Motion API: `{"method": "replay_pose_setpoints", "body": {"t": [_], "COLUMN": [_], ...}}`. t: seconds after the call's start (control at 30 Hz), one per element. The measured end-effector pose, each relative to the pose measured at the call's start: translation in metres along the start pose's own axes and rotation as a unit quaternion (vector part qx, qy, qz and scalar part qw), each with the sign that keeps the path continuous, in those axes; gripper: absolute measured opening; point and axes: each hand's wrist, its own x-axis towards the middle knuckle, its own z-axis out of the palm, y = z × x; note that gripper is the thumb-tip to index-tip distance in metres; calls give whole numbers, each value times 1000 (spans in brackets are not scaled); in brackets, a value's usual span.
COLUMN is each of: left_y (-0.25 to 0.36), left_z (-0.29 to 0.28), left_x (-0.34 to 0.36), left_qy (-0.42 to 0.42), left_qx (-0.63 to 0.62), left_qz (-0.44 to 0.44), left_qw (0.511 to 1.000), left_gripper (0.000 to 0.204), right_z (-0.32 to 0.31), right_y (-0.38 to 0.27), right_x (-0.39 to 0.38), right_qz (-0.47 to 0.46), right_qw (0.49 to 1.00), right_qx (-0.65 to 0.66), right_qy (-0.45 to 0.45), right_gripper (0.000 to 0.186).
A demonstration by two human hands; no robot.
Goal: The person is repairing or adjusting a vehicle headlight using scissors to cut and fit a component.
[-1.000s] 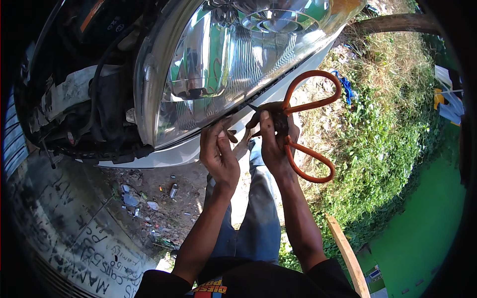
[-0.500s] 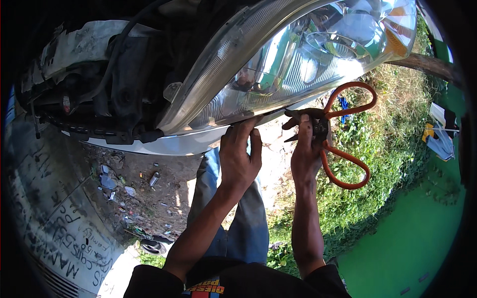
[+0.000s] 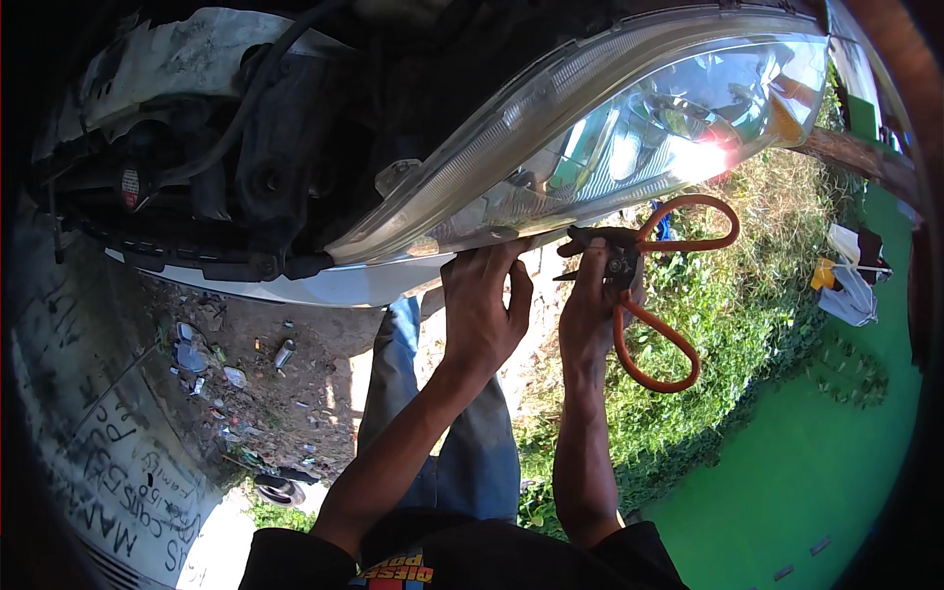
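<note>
The big clear headlight (image 3: 600, 147) of a vehicle slants across the upper middle. Under its lower edge runs a pale body panel (image 3: 364, 285). My left hand (image 3: 482, 307) reaches up to that edge with fingers stretched and thumb apart; its fingertips are partly hidden there. Just to its right, my right hand (image 3: 587, 320) is closed around the dark head of a pair of snips (image 3: 618, 264). Their orange loop handles (image 3: 678, 356) stick out to the right, spread apart. The dark jaws point left and gape, close below the headlight's edge.
Dark engine-bay parts with a black hose (image 3: 246, 108) fill the upper left. A wooden pole (image 3: 851, 155) juts in at the right. Grass and weeds (image 3: 728, 295) grow before a green wall (image 3: 787, 462). Litter lies on bare dirt (image 3: 285, 393) beside a scribbled wall (image 3: 118, 462).
The view has shifted slightly. The snips and my right hand sit a little lower and further left, and the lower handle is tilted differently. My left hand stays at the headlight's edge.
</note>
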Motion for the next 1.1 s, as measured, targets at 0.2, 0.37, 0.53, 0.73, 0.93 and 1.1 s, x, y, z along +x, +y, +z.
{"method": "replay_pose_setpoints", "body": {"t": [0.2, 0.37, 0.53, 0.73, 0.93, 1.1], "left_y": [0, -2, -4, -4, -5, -2], "left_z": [3, 0, -4, -2, -2, -5], "left_x": [0, -1, 0, 1, -5, -11], "left_qy": [-3, -26, -35, -34, -41, -44], "left_qx": [-2, 16, 6, 13, 28, 21], "left_qz": [6, -2, 12, 17, 18, 15], "left_qw": [1000, 1000, 999, 999, 999, 999], "left_gripper": [19, 21, 23, 23, 25, 26], "right_z": [7, 8, 4, 11, 18, 14], "right_y": [0, -4, 6, -4, 8, 5], "right_x": [-12, -10, -3, -7, -20, -22], "right_qz": [-9, 23, 0, 9, -5, 5], "right_qw": [1000, 997, 999, 998, 997, 998], "right_qx": [1, 21, 7, -3, 17, -10], "right_qy": [4, 70, 39, 62, 70, 54], "right_gripper": [20, 22, 20, 20, 17, 17]}}
